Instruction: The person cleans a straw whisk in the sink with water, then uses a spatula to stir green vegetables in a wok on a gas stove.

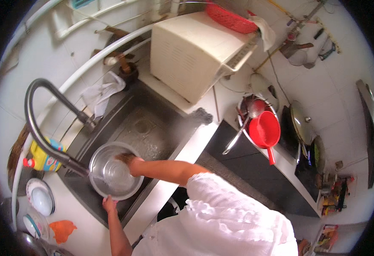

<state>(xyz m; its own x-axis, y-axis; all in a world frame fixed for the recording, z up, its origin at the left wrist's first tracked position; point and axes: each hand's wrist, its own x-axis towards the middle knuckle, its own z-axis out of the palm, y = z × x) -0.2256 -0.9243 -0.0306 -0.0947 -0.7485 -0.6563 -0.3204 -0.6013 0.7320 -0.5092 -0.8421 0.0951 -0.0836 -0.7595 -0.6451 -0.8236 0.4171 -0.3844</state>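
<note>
A shiny metal basin [110,174] is held over the near-left part of the dark sink [148,121]. My left hand [109,204] grips its rim at the lower edge. Inside the bowl, my right hand [136,165] holds a dark brown scrubber [124,157] against the inner wall; blur hides what kind it is. The dark gooseneck tap [33,105] arches over the sink, its spout beyond the basin. Wet patches glisten on the sink floor.
A cream countertop oven [187,54] stands right of the sink. Left are a yellow detergent bottle [43,156], stacked bowls [41,198] and an orange cloth [62,231]. A red dipper [263,129] and a ladle [238,137] rest on a pot at the right.
</note>
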